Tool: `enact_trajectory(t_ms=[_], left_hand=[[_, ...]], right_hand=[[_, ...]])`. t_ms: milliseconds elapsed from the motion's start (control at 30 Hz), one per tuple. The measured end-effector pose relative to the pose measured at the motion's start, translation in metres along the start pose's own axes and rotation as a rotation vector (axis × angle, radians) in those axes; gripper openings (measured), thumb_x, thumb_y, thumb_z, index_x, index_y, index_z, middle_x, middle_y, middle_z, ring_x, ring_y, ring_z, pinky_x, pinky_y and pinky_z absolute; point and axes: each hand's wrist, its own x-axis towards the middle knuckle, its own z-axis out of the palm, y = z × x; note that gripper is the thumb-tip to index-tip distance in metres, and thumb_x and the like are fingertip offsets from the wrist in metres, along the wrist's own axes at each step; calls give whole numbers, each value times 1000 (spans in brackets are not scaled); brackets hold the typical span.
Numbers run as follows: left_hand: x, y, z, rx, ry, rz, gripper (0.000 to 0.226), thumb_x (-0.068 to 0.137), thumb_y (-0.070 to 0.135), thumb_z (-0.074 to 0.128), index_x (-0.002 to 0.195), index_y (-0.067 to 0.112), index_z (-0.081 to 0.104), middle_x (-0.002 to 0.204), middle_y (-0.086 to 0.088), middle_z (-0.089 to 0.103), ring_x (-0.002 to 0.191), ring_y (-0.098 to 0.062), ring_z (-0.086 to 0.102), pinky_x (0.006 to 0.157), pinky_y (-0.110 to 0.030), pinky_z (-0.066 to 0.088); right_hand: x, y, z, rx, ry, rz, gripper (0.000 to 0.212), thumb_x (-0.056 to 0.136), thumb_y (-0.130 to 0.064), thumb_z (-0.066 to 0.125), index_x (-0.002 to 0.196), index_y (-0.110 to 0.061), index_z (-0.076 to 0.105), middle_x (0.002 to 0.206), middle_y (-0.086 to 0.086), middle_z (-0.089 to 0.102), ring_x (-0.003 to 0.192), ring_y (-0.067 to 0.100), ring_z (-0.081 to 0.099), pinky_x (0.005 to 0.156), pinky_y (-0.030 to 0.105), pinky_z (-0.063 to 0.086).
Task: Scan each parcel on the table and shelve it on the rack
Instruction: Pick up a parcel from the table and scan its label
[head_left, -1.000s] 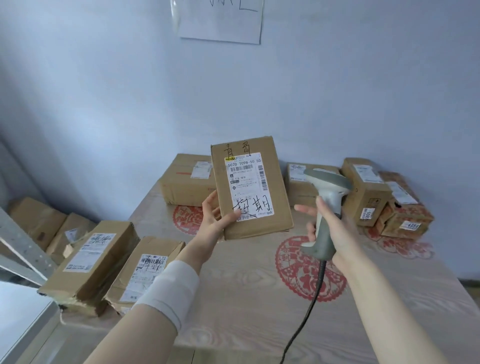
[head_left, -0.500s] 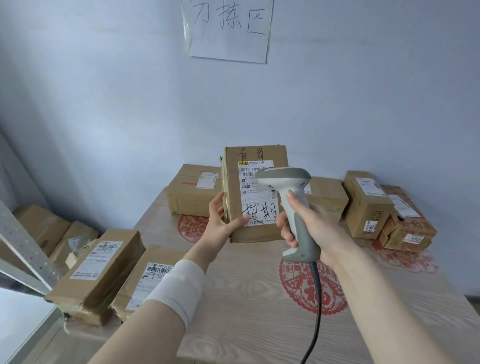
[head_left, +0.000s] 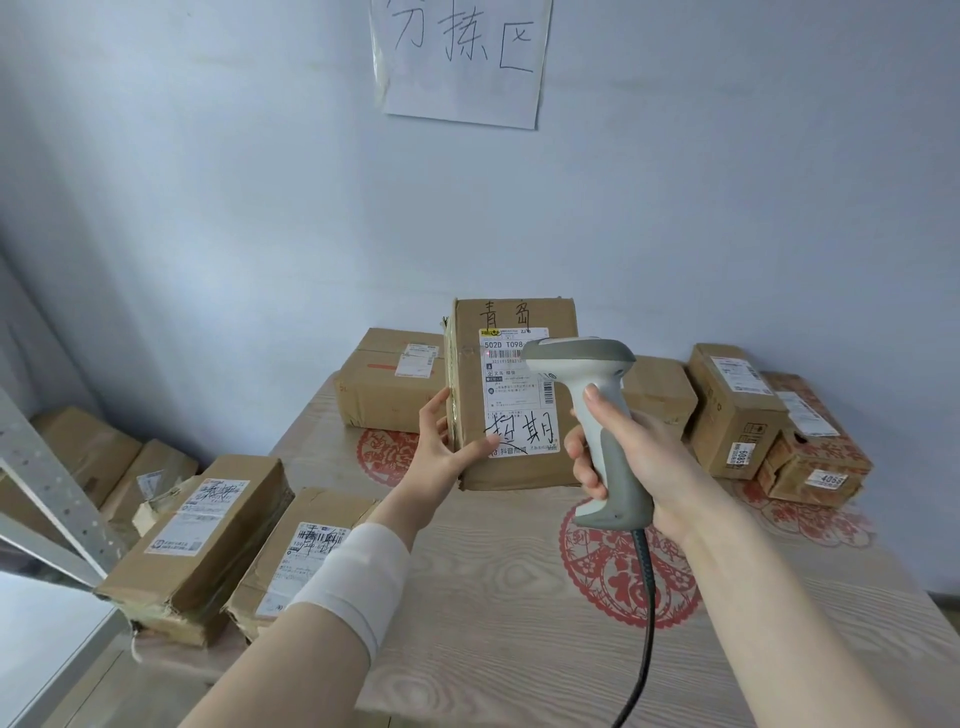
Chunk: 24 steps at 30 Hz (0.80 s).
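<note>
The parcel (head_left: 470, 374) is a brown cardboard box, taped down its left edge, with a white label (head_left: 511, 395) covering most of its front. Black marker characters are written on the cardboard above the label and across the label's lower part. A faint red glow lies on the barcode near the label's top.

The parcel stands upright over the far half of the worktop (head_left: 493, 597), in front of the boxes (head_left: 387, 384) along the wall. Its long axis is vertical and its labelled face is turned towards the camera. Whether its lower edge touches the worktop cannot be told.

The left hand (head_left: 441, 447) grips the parcel at its lower left corner. The thumb lies across the front onto the label's bottom corner, and the fingers reach up behind the left edge. A white band (head_left: 353, 582) wraps that forearm.

The right hand (head_left: 639, 457) is curled round the grey handle of the scanner (head_left: 597, 395), with the index finger on the front of the white neck. The scanner is held upright just beside the parcel. Its head points at the label and covers the label's upper right part. Its cable (head_left: 644, 613) hangs from the handle's base.
</note>
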Motion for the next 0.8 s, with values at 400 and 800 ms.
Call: enact_trajectory(t_ms=[400,800], left_hand=[[-70,51,-57,-107,269,-91,105,51,41,83,139,38,26,124,-6,58,100,-17,65,71,-24,52],[-301,93,-177,-230,849,-57,45,67,38,68,111,29,64,103,6,72,83,-9,69,64,-27,55]], right_hand=[[13,6,50,236,51,-5,27,82,-32,66,100,-13,64,88,6,75,46,12,49,37,21,40],[-22,61,267,71,-401,138,26,70,-37,76,85,-17,67,64,3,70,57,24,65,57,38,54]])
